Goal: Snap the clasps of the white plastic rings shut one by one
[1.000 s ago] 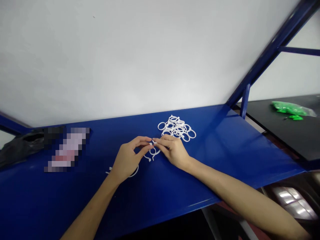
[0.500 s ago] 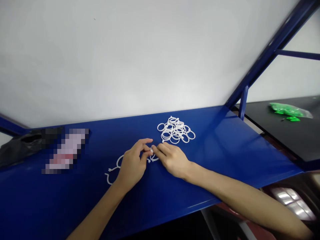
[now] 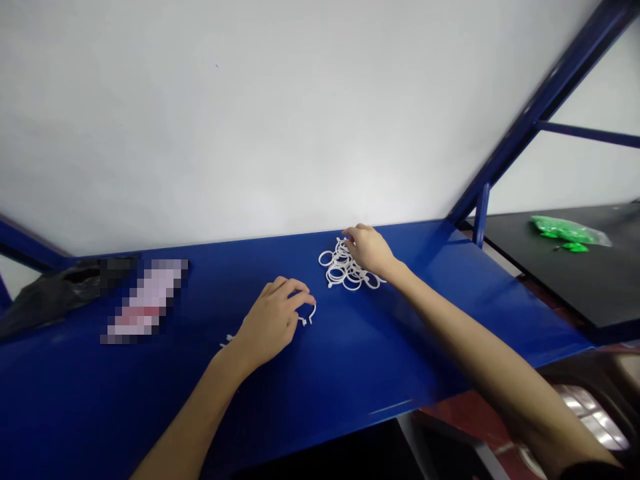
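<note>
My left hand (image 3: 273, 321) is over the blue table with its fingers spread and the thumb apart. Under and beside its fingertips lies a thin white plastic ring (image 3: 314, 313) with a gap in it; whether the fingers touch it I cannot tell. More white pieces (image 3: 229, 339) poke out at the left of that wrist, mostly hidden. My right hand (image 3: 371, 252) reaches over the far side of a pile of white plastic rings (image 3: 351, 283). Its visible fingertips stand slightly apart above the pile, and no ring shows clearly in them.
A black plastic bag (image 3: 45, 293) and a blurred-out pinkish item (image 3: 150, 293) lie on the left of the blue table (image 3: 320, 393). Blue metal posts (image 3: 480, 213) rise at the right. Beyond them, a black table (image 3: 540, 273) holds a bag of green pieces (image 3: 567, 230).
My hands have parted. The right hand has moved away and up to the ring pile; the left has opened out of its pinch over the loose rings. The view has shifted slightly.
</note>
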`<control>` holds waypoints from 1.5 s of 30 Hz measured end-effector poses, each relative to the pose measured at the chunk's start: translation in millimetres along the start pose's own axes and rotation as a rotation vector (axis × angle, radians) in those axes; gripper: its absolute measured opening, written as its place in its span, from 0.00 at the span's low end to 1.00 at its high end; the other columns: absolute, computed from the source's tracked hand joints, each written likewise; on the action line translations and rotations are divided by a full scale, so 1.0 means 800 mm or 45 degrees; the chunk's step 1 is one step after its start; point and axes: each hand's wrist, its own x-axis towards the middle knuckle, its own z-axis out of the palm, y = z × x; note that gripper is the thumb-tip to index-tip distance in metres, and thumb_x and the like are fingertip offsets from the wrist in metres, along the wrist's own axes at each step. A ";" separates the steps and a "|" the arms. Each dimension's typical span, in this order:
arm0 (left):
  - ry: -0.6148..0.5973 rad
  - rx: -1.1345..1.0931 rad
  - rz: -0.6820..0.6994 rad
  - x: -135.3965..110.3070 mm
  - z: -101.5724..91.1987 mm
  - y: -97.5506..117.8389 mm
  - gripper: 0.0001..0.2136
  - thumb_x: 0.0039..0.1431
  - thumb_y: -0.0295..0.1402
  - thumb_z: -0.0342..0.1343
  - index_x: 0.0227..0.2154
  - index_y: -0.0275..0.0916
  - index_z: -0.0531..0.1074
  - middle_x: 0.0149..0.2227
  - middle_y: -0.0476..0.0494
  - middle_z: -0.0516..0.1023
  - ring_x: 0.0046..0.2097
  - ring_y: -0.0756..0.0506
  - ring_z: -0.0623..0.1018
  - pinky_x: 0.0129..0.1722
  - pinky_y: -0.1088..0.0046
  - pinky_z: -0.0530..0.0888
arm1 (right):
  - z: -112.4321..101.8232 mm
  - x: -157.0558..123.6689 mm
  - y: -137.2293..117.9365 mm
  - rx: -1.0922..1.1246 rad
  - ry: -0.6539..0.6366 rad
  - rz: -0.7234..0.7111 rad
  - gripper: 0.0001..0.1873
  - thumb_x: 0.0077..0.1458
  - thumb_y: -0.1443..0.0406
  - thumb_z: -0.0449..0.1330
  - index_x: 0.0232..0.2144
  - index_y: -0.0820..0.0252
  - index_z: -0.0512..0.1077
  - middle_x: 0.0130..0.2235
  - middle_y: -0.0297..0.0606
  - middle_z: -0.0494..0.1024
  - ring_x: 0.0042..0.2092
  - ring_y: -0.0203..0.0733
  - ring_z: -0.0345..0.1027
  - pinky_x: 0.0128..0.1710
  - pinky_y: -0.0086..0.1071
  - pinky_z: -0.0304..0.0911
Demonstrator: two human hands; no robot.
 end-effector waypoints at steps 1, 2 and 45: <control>-0.031 -0.003 0.005 -0.001 -0.002 0.003 0.21 0.53 0.16 0.45 0.42 0.45 0.75 0.47 0.47 0.75 0.49 0.43 0.71 0.51 0.60 0.68 | -0.001 0.009 0.004 -0.032 -0.057 0.031 0.13 0.63 0.68 0.55 0.47 0.63 0.76 0.44 0.47 0.77 0.45 0.46 0.70 0.44 0.35 0.65; -0.061 -0.006 -0.001 -0.001 -0.004 0.005 0.20 0.54 0.17 0.46 0.41 0.44 0.75 0.46 0.47 0.75 0.49 0.43 0.71 0.51 0.61 0.67 | -0.001 0.015 0.006 -0.058 -0.096 0.049 0.12 0.63 0.68 0.55 0.45 0.63 0.76 0.43 0.46 0.78 0.45 0.46 0.70 0.44 0.34 0.64; 0.284 -0.622 -0.372 0.002 0.023 0.007 0.17 0.65 0.46 0.53 0.46 0.44 0.80 0.32 0.47 0.79 0.30 0.49 0.74 0.31 0.74 0.73 | 0.042 -0.120 -0.060 0.648 0.225 -0.692 0.15 0.71 0.65 0.48 0.46 0.65 0.73 0.33 0.41 0.78 0.33 0.38 0.71 0.34 0.30 0.68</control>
